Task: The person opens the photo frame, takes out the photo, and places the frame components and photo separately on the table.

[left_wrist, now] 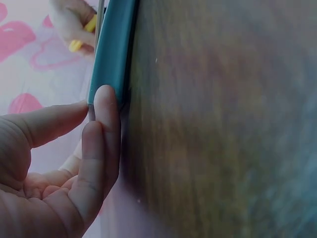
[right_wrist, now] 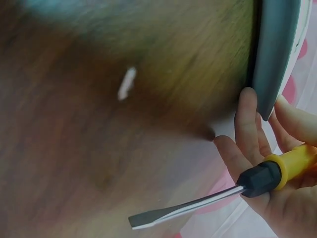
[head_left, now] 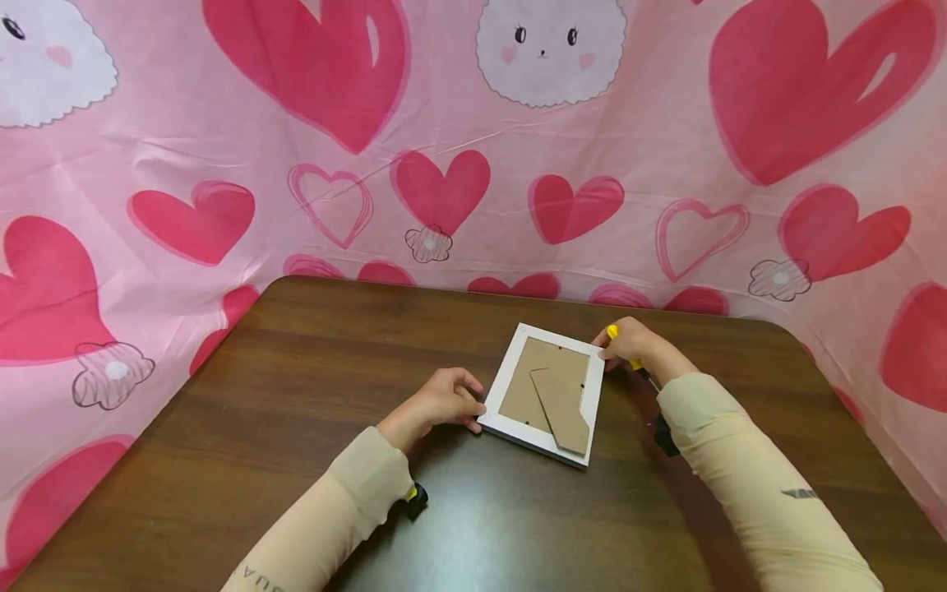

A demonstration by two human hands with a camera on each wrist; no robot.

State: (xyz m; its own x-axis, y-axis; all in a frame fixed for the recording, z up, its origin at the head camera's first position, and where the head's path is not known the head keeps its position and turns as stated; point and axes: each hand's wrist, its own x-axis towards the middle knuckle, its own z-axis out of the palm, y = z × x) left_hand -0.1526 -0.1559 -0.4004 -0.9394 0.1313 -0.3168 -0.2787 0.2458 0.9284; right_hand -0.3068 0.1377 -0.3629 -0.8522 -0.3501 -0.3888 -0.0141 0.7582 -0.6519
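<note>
A picture frame (head_left: 508,372) lies back side up over the dark table, with a white border and a brown backing board (head_left: 521,386). A brown stand leg (head_left: 568,415) slants across that board. My left hand (head_left: 442,400) pinches the near left corner, thumb on top and fingers against the side. At the far right corner, my right hand (head_left: 635,345) grips the frame between thumb and fingers. A flathead screwdriver (right_wrist: 260,178) with a yellow and black handle lies across the right palm, its blade pointing away from the frame. Its handle is partly hidden in the head view.
The brown wooden table (head_left: 333,353) has rounded far corners. Behind it hangs a pink cloth (head_left: 459,123) printed with hearts. A black device (head_left: 417,500) sits under the left wrist. In the right wrist view, a small white mark (right_wrist: 127,83) shows on the tabletop.
</note>
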